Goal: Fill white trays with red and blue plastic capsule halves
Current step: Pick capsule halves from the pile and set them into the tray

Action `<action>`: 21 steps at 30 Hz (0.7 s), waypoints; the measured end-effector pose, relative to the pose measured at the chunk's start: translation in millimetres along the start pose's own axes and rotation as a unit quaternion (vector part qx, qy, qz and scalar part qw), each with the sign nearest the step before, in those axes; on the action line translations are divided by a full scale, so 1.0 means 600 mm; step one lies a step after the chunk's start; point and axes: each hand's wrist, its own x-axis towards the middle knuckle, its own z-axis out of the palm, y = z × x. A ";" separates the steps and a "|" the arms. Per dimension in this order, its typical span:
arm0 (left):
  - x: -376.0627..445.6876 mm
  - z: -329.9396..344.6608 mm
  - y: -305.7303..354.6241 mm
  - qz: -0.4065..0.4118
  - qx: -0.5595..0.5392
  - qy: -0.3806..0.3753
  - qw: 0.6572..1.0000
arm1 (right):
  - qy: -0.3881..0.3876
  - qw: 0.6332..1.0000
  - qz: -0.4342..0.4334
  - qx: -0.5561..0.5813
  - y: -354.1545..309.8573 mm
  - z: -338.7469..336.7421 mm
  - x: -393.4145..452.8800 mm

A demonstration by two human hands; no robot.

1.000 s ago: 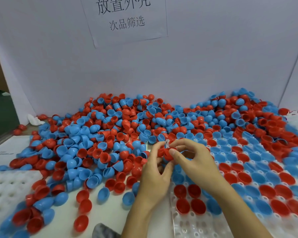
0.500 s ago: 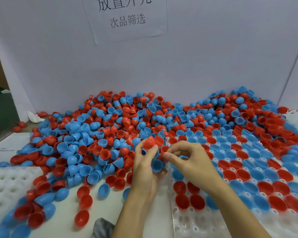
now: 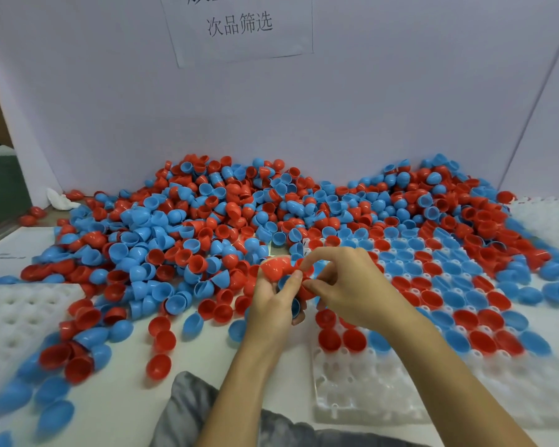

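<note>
Nearest the viewer, a fold of grey cloth [image 3: 188, 401] lies at the lower edge of the white worktop [image 3: 117, 398]. Two bare forearms reach forward from there. The left hand [image 3: 271, 311] has its fingers curled around several capsule halves, red and blue, with a red half [image 3: 273, 269] showing at the top of the grip. The right hand [image 3: 349, 291] meets it, thumb and forefinger pinching a red half at the left hand's fingertips. Under and to the right of the hands sits a white tray [image 3: 368, 398]; its near pockets are bare, its farther pockets hold red and blue halves. Another white tray [image 3: 10, 317] lies at the left. Beyond, a large heap of loose capsule halves [image 3: 239, 214] spreads back to a pale wall with a paper sign [image 3: 239, 27].
</note>
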 end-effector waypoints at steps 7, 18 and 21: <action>-0.012 -0.004 0.002 0.013 0.030 -0.022 0.999 | -0.010 0.997 0.030 -0.076 -0.012 -0.010 -0.019; -0.010 0.001 0.001 0.015 -0.002 -0.006 1.000 | -0.165 0.959 0.072 -0.217 -0.050 -0.027 -0.092; -0.009 0.000 -0.001 0.014 0.000 -0.006 1.000 | -0.195 0.947 0.070 -0.245 -0.057 -0.016 -0.098</action>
